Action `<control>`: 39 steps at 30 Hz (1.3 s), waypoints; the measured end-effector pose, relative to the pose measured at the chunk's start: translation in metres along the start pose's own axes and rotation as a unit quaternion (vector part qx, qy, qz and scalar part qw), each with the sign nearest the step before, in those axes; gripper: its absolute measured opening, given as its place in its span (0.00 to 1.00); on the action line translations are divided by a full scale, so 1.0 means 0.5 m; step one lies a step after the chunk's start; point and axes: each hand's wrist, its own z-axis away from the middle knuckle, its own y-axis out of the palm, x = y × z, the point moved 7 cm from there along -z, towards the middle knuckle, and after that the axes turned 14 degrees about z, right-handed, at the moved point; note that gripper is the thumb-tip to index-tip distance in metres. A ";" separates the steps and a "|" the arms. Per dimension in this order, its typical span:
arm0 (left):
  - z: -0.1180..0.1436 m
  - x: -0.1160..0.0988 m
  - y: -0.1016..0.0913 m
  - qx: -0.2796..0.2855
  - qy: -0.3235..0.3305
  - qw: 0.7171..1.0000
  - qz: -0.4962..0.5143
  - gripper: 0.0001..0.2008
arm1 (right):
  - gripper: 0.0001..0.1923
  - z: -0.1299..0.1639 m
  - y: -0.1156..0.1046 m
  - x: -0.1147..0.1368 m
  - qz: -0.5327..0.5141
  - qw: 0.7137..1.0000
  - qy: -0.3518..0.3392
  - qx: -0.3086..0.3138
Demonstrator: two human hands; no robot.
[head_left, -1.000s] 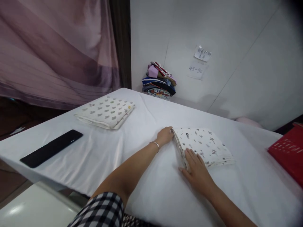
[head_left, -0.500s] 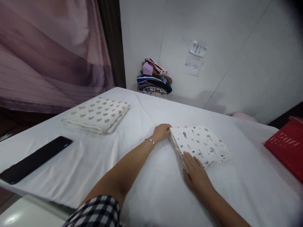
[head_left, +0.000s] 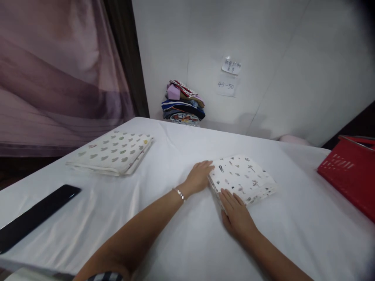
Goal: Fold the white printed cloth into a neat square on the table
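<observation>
A folded white cloth (head_left: 241, 177) printed with small dark palm trees and other motifs lies on the white-covered table. At its far left corner rests my left hand (head_left: 199, 176), fingers stretched onto the edge; the thumb is hidden. My right hand (head_left: 238, 216) lies flat over the near left edge, its fingers extended on top of the cloth. Both hands touch the fabric without gripping it. To the left sits a second folded white cloth (head_left: 113, 152), with a grey print of rounded shapes, away from my hands.
A long black glossy panel (head_left: 35, 214) lies at the table's left. On the right stands a red perforated basket (head_left: 345, 168). Behind the table (head_left: 181, 142) is a pile of folded fabrics (head_left: 184, 103) against the wall, near paper notes (head_left: 227, 85). A pink curtain (head_left: 52, 70) hangs at left.
My left fingers have gone from pinching the cloth's corner to lying extended over its edge. My right hand stays flat on the cloth. The head view has shifted slightly.
</observation>
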 end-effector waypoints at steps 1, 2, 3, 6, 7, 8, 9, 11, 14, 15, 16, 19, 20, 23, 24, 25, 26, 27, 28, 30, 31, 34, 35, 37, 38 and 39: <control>0.012 -0.021 0.018 0.022 0.044 0.999 -0.008 0.31 | 0.30 -0.002 -0.001 0.001 -0.002 1.000 0.002 0.009; 0.024 -0.035 0.036 0.042 0.077 0.996 -0.014 0.31 | 0.30 -0.004 -0.002 0.002 -0.005 1.000 0.005 0.017; 0.033 -0.040 0.051 0.055 0.091 0.994 -0.018 0.32 | 0.30 -0.005 -0.005 0.003 -0.009 1.000 0.009 0.025; 0.040 -0.027 0.071 0.059 0.088 0.994 -0.024 0.35 | 0.30 -0.011 -0.012 0.003 -0.021 0.999 0.019 0.044; 0.038 -0.022 0.072 0.059 0.086 0.994 -0.023 0.36 | 0.30 -0.012 -0.014 0.004 -0.024 0.998 0.021 0.050; 0.035 -0.019 0.071 0.060 0.084 0.994 -0.019 0.37 | 0.30 -0.013 -0.016 0.003 -0.028 0.998 0.023 0.055; 0.032 -0.017 0.069 0.062 0.080 0.995 -0.011 0.37 | 0.30 -0.015 -0.017 0.003 -0.031 0.997 0.025 0.060; 0.029 -0.021 0.061 0.066 0.064 0.996 0.011 0.36 | 0.30 -0.016 -0.021 0.002 -0.039 0.997 0.030 0.064; 0.039 -0.044 0.050 0.046 0.047 0.997 0.038 0.28 | 0.30 -0.019 -0.030 0.002 -0.054 0.996 0.035 0.060; 0.045 -0.055 0.050 0.038 0.051 0.997 0.039 0.24 | 0.30 -0.019 -0.032 0.003 -0.059 0.996 0.036 0.058; 0.052 -0.067 0.051 0.032 0.058 0.997 0.037 0.21 | 0.30 -0.019 -0.034 0.004 -0.065 0.996 0.037 0.057; 0.066 -0.088 0.066 0.038 0.063 0.997 0.017 0.20 | 0.30 -0.017 -0.038 0.001 -0.087 0.994 0.039 0.061; 0.068 -0.089 0.070 0.042 0.057 0.997 0.010 0.20 | 0.31 -0.016 -0.041 -0.002 -0.103 0.992 0.034 0.063; 0.067 -0.085 0.077 0.055 0.049 0.997 -0.008 0.21 | 0.32 -0.021 -0.057 -0.031 -0.169 0.983 0.023 0.062; 0.065 -0.083 0.076 0.055 0.050 0.997 -0.011 0.21 | 0.30 -0.025 -0.065 -0.053 -0.183 0.981 0.034 0.055; 0.064 -0.082 0.076 0.054 0.051 0.997 -0.014 0.21 | 0.28 -0.029 -0.071 -0.080 -0.188 0.980 0.056 0.045; 0.063 -0.080 0.076 0.051 0.052 0.997 -0.016 0.21 | 0.26 -0.034 -0.076 -0.113 -0.182 0.979 0.084 0.037; 0.062 -0.079 0.075 0.048 0.053 0.997 -0.017 0.20 | 0.26 -0.037 -0.077 -0.146 -0.168 0.979 0.114 0.032; 0.062 -0.078 0.075 0.046 0.052 0.997 -0.018 0.20 | 0.26 -0.039 -0.073 -0.177 -0.150 0.978 0.139 0.036; 0.062 -0.077 0.076 0.045 0.046 0.998 -0.020 0.20 | 0.28 -0.036 -0.050 -0.228 -0.115 0.975 0.174 0.071; 0.062 -0.077 0.076 0.046 0.040 0.998 -0.022 0.20 | 0.29 -0.031 -0.033 -0.246 -0.102 0.972 0.187 0.098; 0.062 -0.078 0.076 0.052 0.025 0.998 -0.022 0.21 | 0.30 -0.010 0.012 -0.271 -0.088 0.963 0.204 0.152; 0.061 -0.080 0.075 0.052 0.021 0.998 -0.021 0.21 | 0.30 -0.006 0.020 -0.273 -0.092 0.963 0.200 0.154; 0.058 -0.085 0.071 0.049 0.009 0.999 -0.021 0.21 | 0.28 -0.004 0.022 -0.282 -0.107 0.965 0.194 0.143; 0.057 -0.088 0.069 0.046 0.000 0.999 -0.021 0.21 | 0.27 -0.004 0.020 -0.294 -0.115 0.963 0.202 0.134; 0.055 -0.092 0.068 0.042 -0.010 0.999 -0.022 0.21 | 0.25 -0.003 0.017 -0.314 -0.120 0.959 0.225 0.126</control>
